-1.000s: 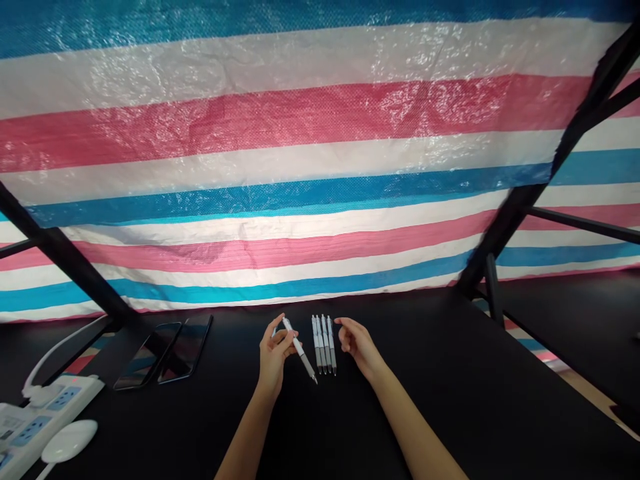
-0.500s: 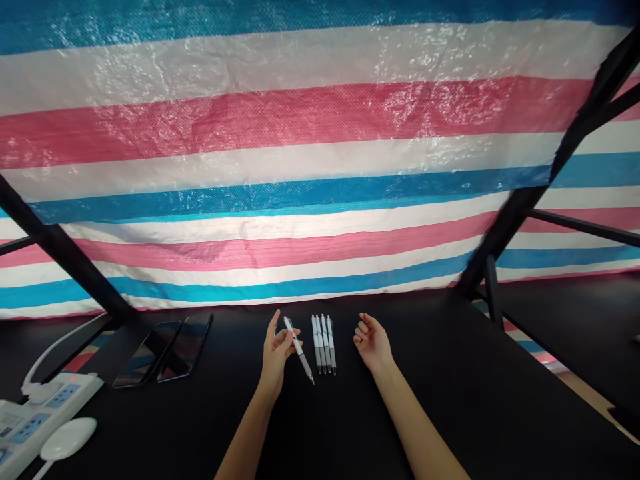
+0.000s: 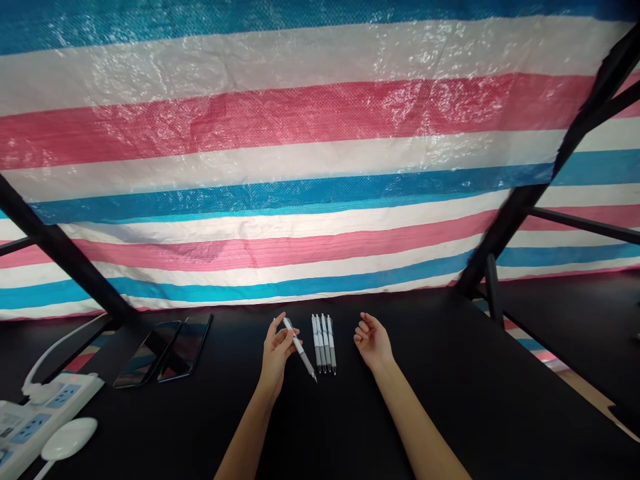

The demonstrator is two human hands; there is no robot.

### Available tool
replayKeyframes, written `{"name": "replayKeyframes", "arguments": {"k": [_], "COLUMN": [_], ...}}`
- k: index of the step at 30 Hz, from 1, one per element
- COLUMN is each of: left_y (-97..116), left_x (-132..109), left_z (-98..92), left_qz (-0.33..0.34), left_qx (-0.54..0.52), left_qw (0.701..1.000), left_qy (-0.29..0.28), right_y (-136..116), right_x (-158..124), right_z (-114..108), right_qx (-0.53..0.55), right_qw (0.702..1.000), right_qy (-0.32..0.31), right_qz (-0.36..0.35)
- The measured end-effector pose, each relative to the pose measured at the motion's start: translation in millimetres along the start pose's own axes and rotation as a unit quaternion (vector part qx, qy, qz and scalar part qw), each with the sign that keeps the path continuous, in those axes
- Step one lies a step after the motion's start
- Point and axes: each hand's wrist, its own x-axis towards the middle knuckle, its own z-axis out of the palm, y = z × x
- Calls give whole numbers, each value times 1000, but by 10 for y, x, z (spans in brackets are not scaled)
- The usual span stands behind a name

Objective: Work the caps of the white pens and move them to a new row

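Note:
Between the fingers of my left hand (image 3: 277,348) is a white pen (image 3: 303,355) with a grey grip. It slants down to the right, its writing tip out toward me. Just right of it, several matching white pens (image 3: 324,343) lie side by side on the black table (image 3: 330,427), tips toward me. My right hand (image 3: 373,341) rests to the right of that row, palm turned up and inward, fingers curled. Nothing shows in the right hand, and it does not touch the pens.
Two dark phones, a left one (image 3: 146,355) and a right one (image 3: 186,348), lie at the left. Nearer stands a white power strip (image 3: 45,410) with a white round-headed device (image 3: 70,439) beside it. A striped tarp (image 3: 300,200) hangs behind, between black frame bars (image 3: 505,230).
The pen in my left hand has tilted slightly, its tip shifting a little right and up. My left index finger has bent slightly. The right hand and the row of pens look unmoved.

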Motion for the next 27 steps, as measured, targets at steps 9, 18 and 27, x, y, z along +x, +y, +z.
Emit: {"name": "replayKeyframes", "arguments": {"k": [9, 18, 27], "left_y": [21, 26, 13], "left_x": [-27, -28, 53], "left_z": [2, 18, -58], "left_qz": [17, 36, 68], "left_qx": [33, 32, 80], "left_qw": [999, 999, 990], "left_qy": [-22, -10, 95], "right_y": [0, -5, -3], "right_x": [-29, -18, 2], "right_z": [34, 7, -18], "right_qx": [21, -1, -19], "right_qw": [1000, 1000, 1000], "right_qy": [13, -1, -6], "right_qz": [10, 5, -8]}}
